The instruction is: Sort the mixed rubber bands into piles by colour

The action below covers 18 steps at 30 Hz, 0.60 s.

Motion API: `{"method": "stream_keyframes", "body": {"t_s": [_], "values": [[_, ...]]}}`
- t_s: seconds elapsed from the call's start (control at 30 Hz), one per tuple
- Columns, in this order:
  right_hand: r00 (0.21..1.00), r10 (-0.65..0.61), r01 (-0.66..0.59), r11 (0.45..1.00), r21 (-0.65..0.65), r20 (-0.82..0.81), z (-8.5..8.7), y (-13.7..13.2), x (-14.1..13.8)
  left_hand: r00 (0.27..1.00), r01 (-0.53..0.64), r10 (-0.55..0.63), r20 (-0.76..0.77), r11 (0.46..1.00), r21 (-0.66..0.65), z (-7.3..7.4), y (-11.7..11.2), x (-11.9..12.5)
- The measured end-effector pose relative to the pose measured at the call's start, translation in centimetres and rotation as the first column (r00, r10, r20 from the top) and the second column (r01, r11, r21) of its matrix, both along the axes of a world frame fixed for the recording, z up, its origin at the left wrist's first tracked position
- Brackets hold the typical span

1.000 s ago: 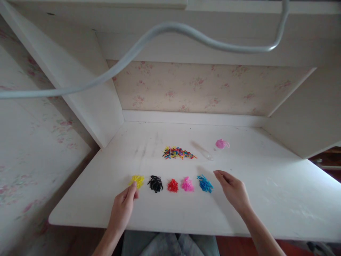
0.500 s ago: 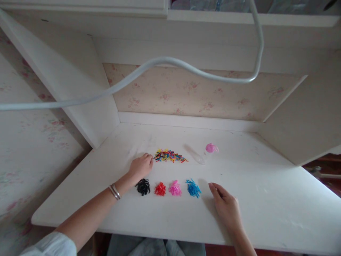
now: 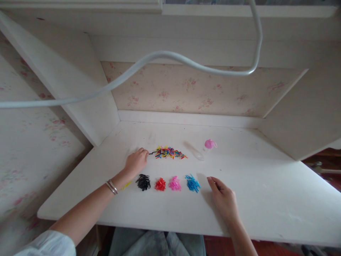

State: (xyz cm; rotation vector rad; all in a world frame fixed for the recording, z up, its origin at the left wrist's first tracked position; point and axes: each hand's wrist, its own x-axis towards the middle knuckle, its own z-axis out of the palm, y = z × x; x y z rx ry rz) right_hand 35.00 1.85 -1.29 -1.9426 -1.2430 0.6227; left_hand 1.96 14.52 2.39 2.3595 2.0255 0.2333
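Observation:
My left hand (image 3: 136,160) is at the left end of a mixed heap of small coloured rubber bands (image 3: 169,153). Its fingertips are pinched together, with a black rubber band (image 3: 151,153) sticking out from them toward the heap. Nearer the front edge lies a row of sorted piles: black (image 3: 144,182), red (image 3: 160,184), pink (image 3: 175,183) and blue (image 3: 193,183). A few yellow rubber bands (image 3: 126,185) show partly behind my left wrist. My right hand (image 3: 224,199) rests on the desk right of the blue pile, thumb and finger closed; what they hold, if anything, is hidden.
Behind the heap, to its right, are a clear plastic piece (image 3: 199,155) and a pink round object with a loop (image 3: 209,143). A pale cable or tube (image 3: 165,54) crosses above the white desk (image 3: 261,192). Side panels and an overhead shelf (image 3: 186,26) enclose the back.
My left hand has drawn slightly left from the mixed heap, and a black rubber band now shows at its fingertips. Yellow bands have come into sight by the wrist. The view has shifted slightly.

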Motion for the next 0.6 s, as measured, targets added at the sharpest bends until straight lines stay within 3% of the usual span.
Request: {"method": "stream_keyframes", "body": {"t_s": [0.17,0.4,0.6], "values": [[1.0,-0.007,0.007,1.0,0.011,0.015,0.1,-0.1,-0.1,1.0,-0.001,0.001,0.02,1.0,0.021,0.8,-2.0,-1.3],[0.999,-0.031,0.031,0.999,-0.012,0.013,0.1,-0.1,-0.4,0.991,0.111,-0.109,0.078,0.993,-0.033,1.3,-6.5,-2.4],[0.999,-0.043,0.042,0.999,0.035,0.004,0.1,-0.2,-0.5,0.996,0.089,-0.09,0.012,0.996,0.031,1.2,-9.0,-2.6]]}}
